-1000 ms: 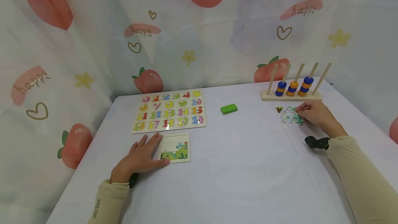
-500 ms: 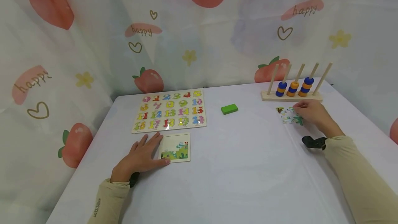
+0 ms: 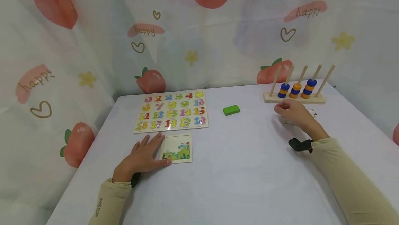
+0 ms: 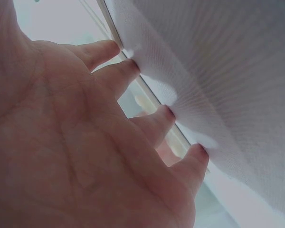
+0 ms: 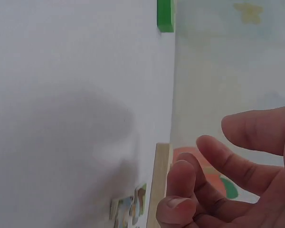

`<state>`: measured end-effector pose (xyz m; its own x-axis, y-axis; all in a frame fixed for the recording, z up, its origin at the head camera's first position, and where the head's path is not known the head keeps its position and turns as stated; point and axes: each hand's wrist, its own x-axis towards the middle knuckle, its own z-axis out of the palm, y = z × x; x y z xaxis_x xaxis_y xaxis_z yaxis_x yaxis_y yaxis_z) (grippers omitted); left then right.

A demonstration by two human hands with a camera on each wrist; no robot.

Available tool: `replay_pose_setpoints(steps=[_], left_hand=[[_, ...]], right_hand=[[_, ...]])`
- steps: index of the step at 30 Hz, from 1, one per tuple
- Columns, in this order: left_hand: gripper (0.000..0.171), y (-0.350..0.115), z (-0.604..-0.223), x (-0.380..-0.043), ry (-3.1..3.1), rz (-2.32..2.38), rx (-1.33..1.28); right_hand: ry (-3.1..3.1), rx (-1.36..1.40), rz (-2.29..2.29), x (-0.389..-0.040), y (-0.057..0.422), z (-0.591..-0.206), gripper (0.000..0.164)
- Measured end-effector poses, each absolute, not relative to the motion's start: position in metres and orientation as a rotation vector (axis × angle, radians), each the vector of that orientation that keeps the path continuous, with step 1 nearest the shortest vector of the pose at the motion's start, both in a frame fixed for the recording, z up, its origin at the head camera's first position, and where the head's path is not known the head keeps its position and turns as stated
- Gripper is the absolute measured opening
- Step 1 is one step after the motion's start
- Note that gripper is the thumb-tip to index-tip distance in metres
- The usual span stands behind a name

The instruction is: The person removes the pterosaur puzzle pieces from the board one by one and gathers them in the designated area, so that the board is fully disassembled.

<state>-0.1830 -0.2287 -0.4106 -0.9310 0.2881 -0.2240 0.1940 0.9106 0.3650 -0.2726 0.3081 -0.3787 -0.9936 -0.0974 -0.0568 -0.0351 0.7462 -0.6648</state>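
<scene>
In the head view my left hand [image 3: 140, 159] rests spread on the left side of a small jigsaw puzzle tray [image 3: 170, 141]. Its thumb lies at the near edge, and the fingertips reach the far corner. Green and blue pieces fill the lower part of the tray. My right hand [image 3: 297, 115], its fingers bent, hovers over the right of the table. It partly covers loose jigsaw pieces [image 3: 312, 113], which also show low in the right wrist view [image 5: 123, 209]. No piece is visible between its fingers, and the fingertips are partly hidden.
A number puzzle board [image 3: 206, 125] lies behind the tray. A green block [image 3: 231, 110] sits mid-table. The wooden bead stand [image 3: 268, 97] with blue and orange rings stands at the back right, close behind the right hand. A patterned cloth wall [image 3: 218, 44] rises behind the table.
My right hand has left the right side of the loose jigsaw pieces and moved left across them, now covering most of them. The left hand stays on the tray.
</scene>
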Motion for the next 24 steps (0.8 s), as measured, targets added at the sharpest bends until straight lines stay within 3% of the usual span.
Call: replay_pose_setpoints(steps=[24], left_hand=[[0.106,-0.227,-0.407,-0.185,2.8,0.479,0.362]], right_hand=[[2.748,-0.423,-1.178,-0.269,0.208,-0.367,0.033]])
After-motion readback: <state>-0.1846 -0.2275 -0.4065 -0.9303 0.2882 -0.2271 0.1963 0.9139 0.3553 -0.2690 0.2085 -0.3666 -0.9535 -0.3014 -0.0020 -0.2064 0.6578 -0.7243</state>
